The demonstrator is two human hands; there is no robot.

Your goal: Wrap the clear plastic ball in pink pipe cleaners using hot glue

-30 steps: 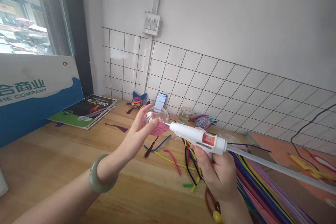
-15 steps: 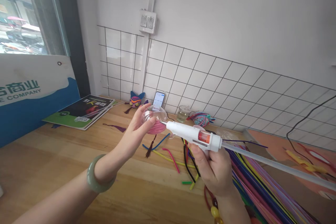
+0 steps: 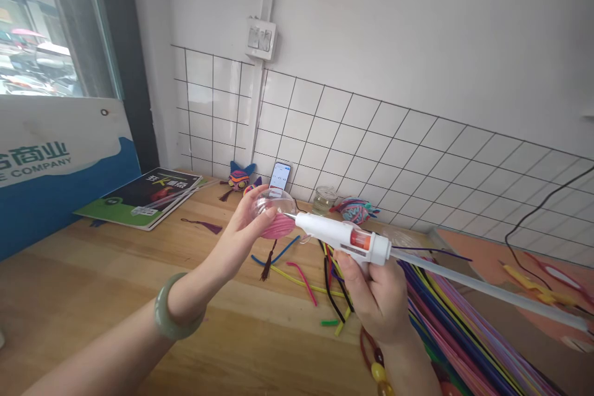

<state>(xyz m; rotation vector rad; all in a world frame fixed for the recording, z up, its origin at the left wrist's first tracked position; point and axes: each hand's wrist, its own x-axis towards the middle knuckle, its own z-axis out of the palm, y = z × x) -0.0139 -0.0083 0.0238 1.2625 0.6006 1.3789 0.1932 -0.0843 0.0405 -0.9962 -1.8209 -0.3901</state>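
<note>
Left hand [image 3: 248,223] grips clear dome [image 3: 273,200], pink strands [image 3: 281,227] below fingers; right fingers hold glue gun [image 3: 331,234], nozzle beside left thumb.

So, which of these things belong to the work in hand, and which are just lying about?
In use:
clear and pink ball, in the left hand
glue gun, in the right hand
perhaps the loose coloured strips

Probably just lying about:
magazine
phone
glass jar
blue-eared figure

Clear glossy plastic dome [image 3: 273,198]; smooth white plastic glue gun [image 3: 325,230]; wood-grain tabletop [image 3: 153,288].
</note>
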